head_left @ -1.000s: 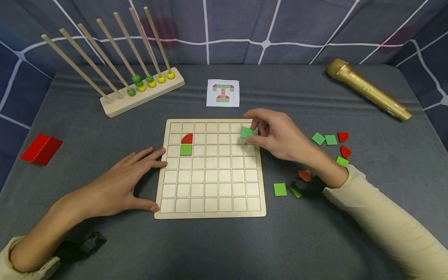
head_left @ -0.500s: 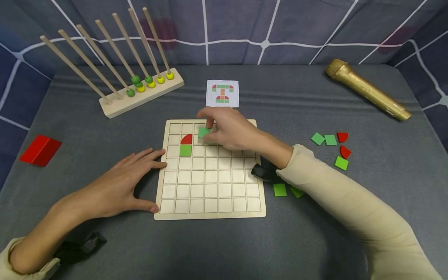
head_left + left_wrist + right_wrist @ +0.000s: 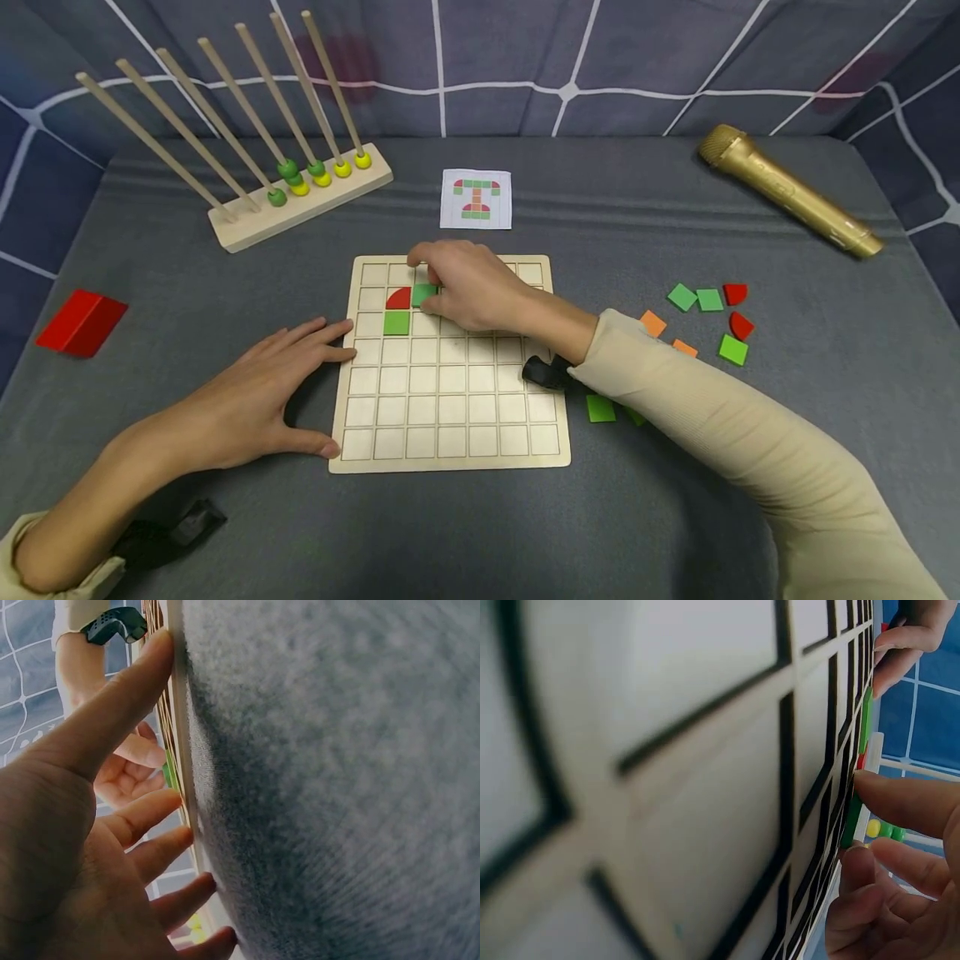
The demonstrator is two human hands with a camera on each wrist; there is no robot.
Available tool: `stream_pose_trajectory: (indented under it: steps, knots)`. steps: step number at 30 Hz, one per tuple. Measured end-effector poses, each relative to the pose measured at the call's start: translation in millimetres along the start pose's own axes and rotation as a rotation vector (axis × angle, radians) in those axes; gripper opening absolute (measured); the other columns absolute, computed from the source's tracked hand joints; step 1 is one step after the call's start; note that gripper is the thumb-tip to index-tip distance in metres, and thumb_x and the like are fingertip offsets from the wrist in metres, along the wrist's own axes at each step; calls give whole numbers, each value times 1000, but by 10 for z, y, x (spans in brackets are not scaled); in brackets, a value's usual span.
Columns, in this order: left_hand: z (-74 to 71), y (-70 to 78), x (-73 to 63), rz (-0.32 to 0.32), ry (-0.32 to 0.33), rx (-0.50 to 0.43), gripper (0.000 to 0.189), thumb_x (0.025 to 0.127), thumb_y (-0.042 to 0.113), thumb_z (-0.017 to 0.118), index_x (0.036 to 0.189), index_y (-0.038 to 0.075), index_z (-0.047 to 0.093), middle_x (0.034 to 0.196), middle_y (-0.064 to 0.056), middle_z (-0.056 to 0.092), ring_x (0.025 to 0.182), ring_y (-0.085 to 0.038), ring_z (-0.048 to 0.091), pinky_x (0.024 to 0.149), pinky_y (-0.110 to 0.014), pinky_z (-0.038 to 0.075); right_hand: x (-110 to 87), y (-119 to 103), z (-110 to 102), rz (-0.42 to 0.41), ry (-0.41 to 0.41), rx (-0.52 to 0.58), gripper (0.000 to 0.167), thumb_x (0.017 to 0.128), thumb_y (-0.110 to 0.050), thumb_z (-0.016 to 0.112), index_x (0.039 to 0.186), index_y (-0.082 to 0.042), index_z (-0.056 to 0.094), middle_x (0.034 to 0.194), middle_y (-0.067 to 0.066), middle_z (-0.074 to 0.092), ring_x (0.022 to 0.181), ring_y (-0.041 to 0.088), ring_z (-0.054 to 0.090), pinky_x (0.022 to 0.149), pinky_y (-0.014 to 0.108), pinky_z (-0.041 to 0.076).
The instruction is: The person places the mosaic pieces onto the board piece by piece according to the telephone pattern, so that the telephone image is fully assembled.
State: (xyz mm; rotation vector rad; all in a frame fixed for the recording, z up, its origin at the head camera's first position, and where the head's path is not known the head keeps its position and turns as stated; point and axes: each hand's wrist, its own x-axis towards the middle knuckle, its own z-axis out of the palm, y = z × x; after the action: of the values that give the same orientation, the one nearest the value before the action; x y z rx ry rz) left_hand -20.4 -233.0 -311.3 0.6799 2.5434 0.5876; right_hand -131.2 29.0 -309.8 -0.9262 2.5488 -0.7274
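Note:
My right hand is over the upper part of the wooden grid board, thumb and index finger pinching a green square tile. That tile lies at the cell just right of a red quarter-round tile. Directly below the red one, another green square tile occupies a cell. In the right wrist view, thumb and fingertips meet the held green tile at opposite edges. My left hand has its fingers spread, with fingertips and thumb touching the board's left edge; the left wrist view shows these fingertips along the board's side.
Loose green squares, red quarter-rounds and orange tiles lie at right, some partly behind the right sleeve. A pattern card lies beyond the board. Around the edges are a peg stand with beads, a gold microphone and a red block.
My right hand has carried the green tile leftward across the board, from near its upper right corner to the cell beside the red quarter-round. My left hand has stayed at the board's edge.

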Motion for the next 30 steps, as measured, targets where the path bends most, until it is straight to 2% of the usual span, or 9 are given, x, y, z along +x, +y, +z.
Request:
stream_pose_trajectory:
  steps: [19, 30]
  knots:
    - [-6, 7, -13, -8, -8, -7, 102, 65, 77, 71, 142, 14, 49, 162, -8, 21, 147, -39, 13, 109, -68, 13, -35, 7, 5, -4, -16, -5, 46, 88, -15, 72, 130, -6, 59, 101, 3, 60, 92, 16, 55, 84, 35, 45]
    - [-1, 11, -8, -13, -11, -5, 102, 65, 77, 71, 142, 14, 49, 161, -10, 22, 147, -41, 12, 109, -69, 12, -141, 13, -101, -26, 23, 24, 41, 90, -16, 69, 129, -7, 61, 104, 4, 62, 91, 17, 55, 84, 34, 44]
